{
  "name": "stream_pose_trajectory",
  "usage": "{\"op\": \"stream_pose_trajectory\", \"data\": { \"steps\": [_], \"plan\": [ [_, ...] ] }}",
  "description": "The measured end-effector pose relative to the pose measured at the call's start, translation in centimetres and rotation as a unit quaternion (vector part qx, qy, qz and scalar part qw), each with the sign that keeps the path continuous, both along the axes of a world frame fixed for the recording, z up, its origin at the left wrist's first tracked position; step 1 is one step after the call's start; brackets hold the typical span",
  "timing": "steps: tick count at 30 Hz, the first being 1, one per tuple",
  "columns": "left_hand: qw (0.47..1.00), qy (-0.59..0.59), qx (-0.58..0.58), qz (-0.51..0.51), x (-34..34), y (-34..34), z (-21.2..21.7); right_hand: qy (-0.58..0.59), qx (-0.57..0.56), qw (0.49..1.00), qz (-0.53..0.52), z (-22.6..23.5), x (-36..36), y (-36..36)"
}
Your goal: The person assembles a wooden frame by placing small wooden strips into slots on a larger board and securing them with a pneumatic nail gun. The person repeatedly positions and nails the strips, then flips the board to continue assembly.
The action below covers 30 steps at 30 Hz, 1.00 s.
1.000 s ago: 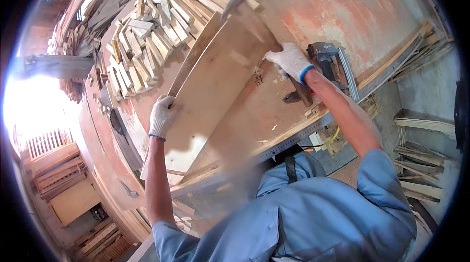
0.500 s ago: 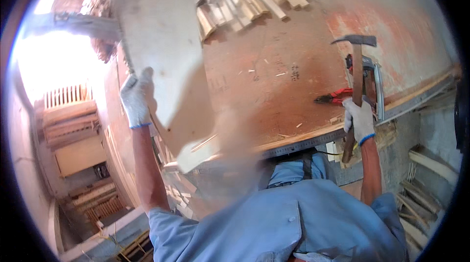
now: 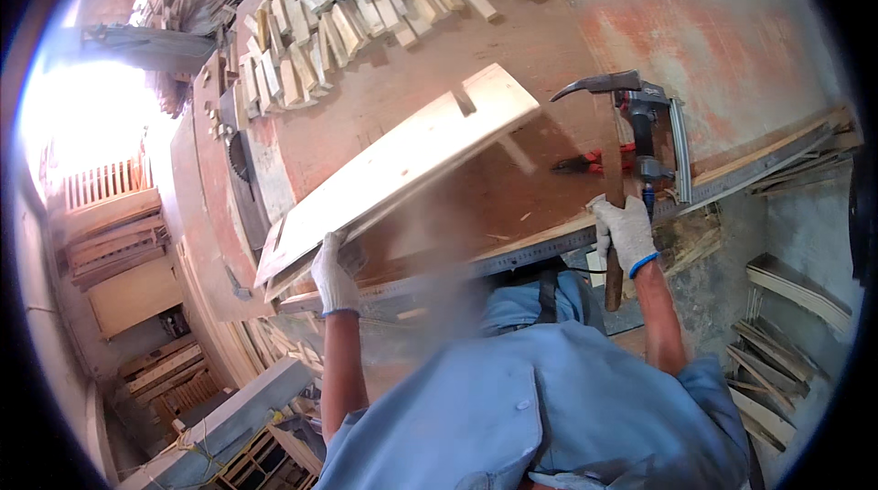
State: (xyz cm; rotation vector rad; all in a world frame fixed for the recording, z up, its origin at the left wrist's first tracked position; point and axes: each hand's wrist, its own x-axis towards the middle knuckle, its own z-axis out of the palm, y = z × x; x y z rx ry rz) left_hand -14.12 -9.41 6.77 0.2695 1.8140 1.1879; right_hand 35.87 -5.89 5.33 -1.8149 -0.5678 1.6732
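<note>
My left hand (image 3: 336, 275), in a white knit glove, grips the near-left end of a long pale wooden board (image 3: 393, 165). That board slants over the worktable from lower left to upper right, with a dark notch close to its far end. I cannot tell whether its far end touches the table. My right hand (image 3: 626, 232), gloved alike, is closed round the wooden handle of a claw hammer (image 3: 611, 138), whose dark head points up and away from me. Just beyond the hammer lie red-handled pliers (image 3: 594, 161) and a cordless drill (image 3: 644, 124).
Many cut wooden strips (image 3: 320, 32) are heaped at the table's far left. A circular saw blade (image 3: 240, 157) stands out of the table on the left. A metal rail (image 3: 680, 151) lies right of the drill. Stacked timber (image 3: 768, 380) sits below right.
The board has come down from a raised, broad-side view to a slant over the table. My left hand moved down and right with it. The hammer in my right hand shifted slightly left.
</note>
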Motion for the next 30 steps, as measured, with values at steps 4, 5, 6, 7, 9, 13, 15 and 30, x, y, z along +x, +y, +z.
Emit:
{"op": "stream_pose_trajectory", "data": {
  "steps": [4,5,6,7,9,13,15,30],
  "plan": [
    [0.945,0.250,0.033,-0.206,-1.3,0.9,1.5,-0.004,0.016,1.000,-0.005,2.0,-1.1,0.1],
    [0.930,0.272,-0.017,-0.246,-0.3,2.1,3.3,-0.009,0.017,1.000,-0.009,1.9,-1.5,0.0],
    [0.910,0.294,-0.066,-0.284,0.6,3.6,5.1,-0.013,0.018,1.000,-0.012,1.9,-1.9,-0.1],
    [0.893,0.325,-0.072,-0.303,-0.2,4.1,5.0,0.001,0.014,1.000,0.004,2.8,-2.3,0.1],
    [0.711,0.592,-0.064,-0.375,-0.8,4.8,5.2,0.000,0.028,1.000,0.007,3.1,-3.2,0.4],
    [0.510,0.717,-0.093,-0.466,0.4,8.4,8.8,-0.018,0.058,0.998,0.003,4.0,-5.7,1.0],
    [0.466,0.752,-0.012,-0.466,-0.2,9.2,8.3,-0.037,0.077,0.996,0.007,4.3,-6.6,1.5],
    [0.614,0.584,0.106,-0.520,-4.6,11.2,5.8,-0.269,0.162,0.949,0.009,2.5,-11.5,4.9]
  ]
}}
